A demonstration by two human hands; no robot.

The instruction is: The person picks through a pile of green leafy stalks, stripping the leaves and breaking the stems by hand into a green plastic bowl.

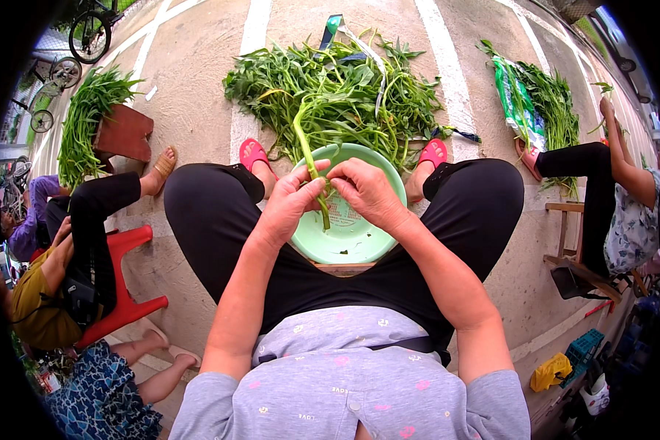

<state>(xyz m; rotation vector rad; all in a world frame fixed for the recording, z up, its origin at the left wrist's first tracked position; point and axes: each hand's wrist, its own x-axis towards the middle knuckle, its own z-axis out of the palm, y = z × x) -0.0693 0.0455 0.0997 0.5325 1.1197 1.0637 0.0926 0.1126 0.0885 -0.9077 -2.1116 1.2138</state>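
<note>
Between my knees rests a pale green plastic basin [378, 246], with a few small dark green bits in its bottom. Over it my left hand [295, 202] is closed around a thick green stalk of leafy vegetable [303, 139], whose cut end points down into the basin. The stalk's upper end reaches up toward the leaves on the ground. My right hand [367, 187] pinches at the stalk's side, its fingertips close to the left thumb; a small green piece shows there. Beyond the basin a large heap of leafy green stems [337, 88] lies on the ground.
A ribbon-like strip [380, 73] lies on the heap. At left, more greens [88, 117] rest on a brown box [125, 133], near a red stool [125, 286] and seated people. At right, a person [631, 191] sits by greens [557, 110] and a green-white plastic bag [517, 103].
</note>
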